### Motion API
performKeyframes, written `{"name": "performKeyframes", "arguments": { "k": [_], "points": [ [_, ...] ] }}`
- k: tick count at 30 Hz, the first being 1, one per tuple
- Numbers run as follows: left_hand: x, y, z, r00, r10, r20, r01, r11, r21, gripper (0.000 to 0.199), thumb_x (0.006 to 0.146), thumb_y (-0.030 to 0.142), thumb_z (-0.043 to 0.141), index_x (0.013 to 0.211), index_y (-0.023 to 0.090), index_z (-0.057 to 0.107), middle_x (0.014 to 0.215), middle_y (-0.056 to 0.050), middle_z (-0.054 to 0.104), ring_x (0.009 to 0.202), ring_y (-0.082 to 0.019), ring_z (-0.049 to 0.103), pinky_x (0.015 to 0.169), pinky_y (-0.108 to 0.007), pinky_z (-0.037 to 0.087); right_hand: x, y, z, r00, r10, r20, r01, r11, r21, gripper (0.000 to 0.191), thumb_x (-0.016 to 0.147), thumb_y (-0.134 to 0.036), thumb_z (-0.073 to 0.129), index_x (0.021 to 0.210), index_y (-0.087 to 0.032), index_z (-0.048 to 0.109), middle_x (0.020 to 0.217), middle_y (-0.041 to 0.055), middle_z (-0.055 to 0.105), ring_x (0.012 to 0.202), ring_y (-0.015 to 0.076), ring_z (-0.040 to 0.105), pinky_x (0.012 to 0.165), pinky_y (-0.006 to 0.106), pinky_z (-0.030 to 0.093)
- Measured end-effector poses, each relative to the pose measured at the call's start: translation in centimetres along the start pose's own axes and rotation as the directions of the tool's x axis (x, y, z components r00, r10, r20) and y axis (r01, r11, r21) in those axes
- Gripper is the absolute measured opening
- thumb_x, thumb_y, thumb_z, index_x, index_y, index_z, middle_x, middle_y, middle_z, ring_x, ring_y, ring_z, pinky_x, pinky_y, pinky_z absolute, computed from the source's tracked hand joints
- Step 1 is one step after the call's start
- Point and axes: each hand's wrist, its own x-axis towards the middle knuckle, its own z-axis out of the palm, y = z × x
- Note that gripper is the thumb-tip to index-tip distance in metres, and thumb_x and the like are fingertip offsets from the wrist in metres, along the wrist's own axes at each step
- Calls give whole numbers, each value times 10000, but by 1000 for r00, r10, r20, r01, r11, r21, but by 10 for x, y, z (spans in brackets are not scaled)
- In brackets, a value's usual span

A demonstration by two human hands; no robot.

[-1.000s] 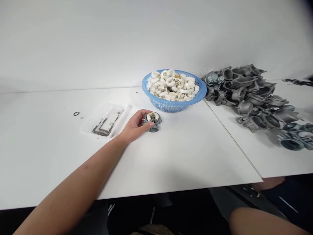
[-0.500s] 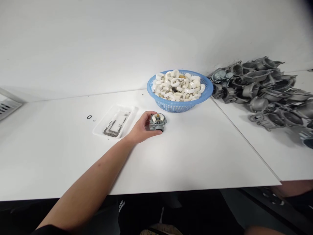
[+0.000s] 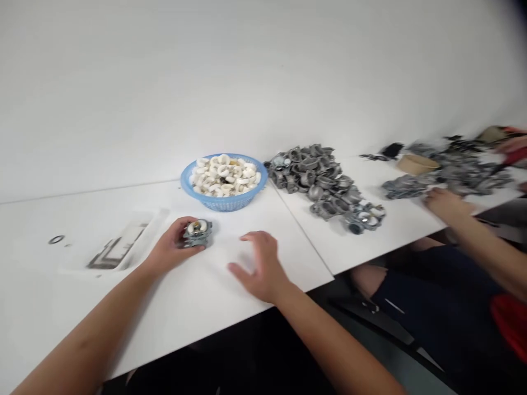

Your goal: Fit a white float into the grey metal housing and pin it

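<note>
My left hand [image 3: 171,249] is closed round a small grey metal carburetor body [image 3: 198,235] with a white ring-shaped float in its top; it rests on or just over the white table. To its right, my right hand [image 3: 261,269] hangs over the table with thumb and fingers apart, holding nothing. Behind both hands stands a blue plastic basket [image 3: 224,204] heaped with white floats [image 3: 222,174]. Left of my left hand lies a clear white tray [image 3: 154,227] with thin dark metal pins [image 3: 111,255]. Motion blurs the picture somewhat.
A pile of grey metal castings [image 3: 315,178] lies right of the basket, past a table seam. Several assembled-looking bodies [image 3: 365,216] sit at its front. A black ring [image 3: 56,240] lies far left. At right, a co-worker's hand [image 3: 447,206] is by more grey parts [image 3: 405,186].
My view has swung to the right, bringing the co-worker into sight. My right hand has come up over the table from below its edge. My left hand keeps its hold on the carburetor body.
</note>
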Motion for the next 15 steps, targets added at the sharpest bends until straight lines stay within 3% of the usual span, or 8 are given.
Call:
{"name": "performKeyframes", "arguments": {
  "k": [3, 6, 9, 12, 15],
  "points": [
    [-7, 2, 12, 999, -17, -42, 18, 1000, 19, 768, 618, 622, 786, 1211, 242, 478, 1235, -139, 602, 1093, -331, 598, 943, -501, 513, 5, 2, 6, 975, -97, 200, 97, 995, 10, 878, 799, -617, 676, 1475, -187, 318, 1484, 152, 399, 1452, 379, 196, 1173, 633, 136],
    [-12, 6, 26, 1000, -2, -12, 3, 999, 53, 808, 616, 678, 752, 1238, 240, 479, 1236, -133, 607, 1126, -345, 587, 989, -523, 482, 10, 2, 14, 949, -88, 304, 71, 995, 65, 980, 829, -629, 627, 1540, -157, 145, 1580, 158, 243, 1494, 354, 71, 1192, 613, 98],
    [-12, 14, 40, 1000, -9, 11, 9, 997, 74, 829, 612, 708, 732, 1250, 243, 480, 1250, -128, 608, 1128, -347, 591, 997, -518, 479, 12, 5, 14, 953, 6, 303, -39, 994, 105, 1005, 822, -602, 646, 1540, -115, 139, 1561, 185, 269, 1466, 352, 187, 1180, 569, 204],
    [-13, 24, 53, 999, -21, 33, 18, 995, 99, 807, 623, 706, 719, 1255, 260, 489, 1251, -109, 618, 1108, -340, 605, 969, -489, 502, 10, 11, 9, 968, 111, 225, -146, 978, 146, 1050, 770, -530, 722, 1536, -107, 141, 1528, 184, 334, 1404, 343, 322, 1150, 525, 298],
    [-16, 33, 62, 998, -26, 59, 13, 977, 214, 727, 666, 690, 687, 1259, 313, 498, 1230, -52, 638, 1092, -332, 614, 973, -492, 495, 8, 18, 3, 971, 140, 192, -174, 969, 175, 978, 719, -481, 755, 1500, -164, 259, 1420, 137, 484, 1283, 321, 477, 1067, 465, 416]
  ]
}}
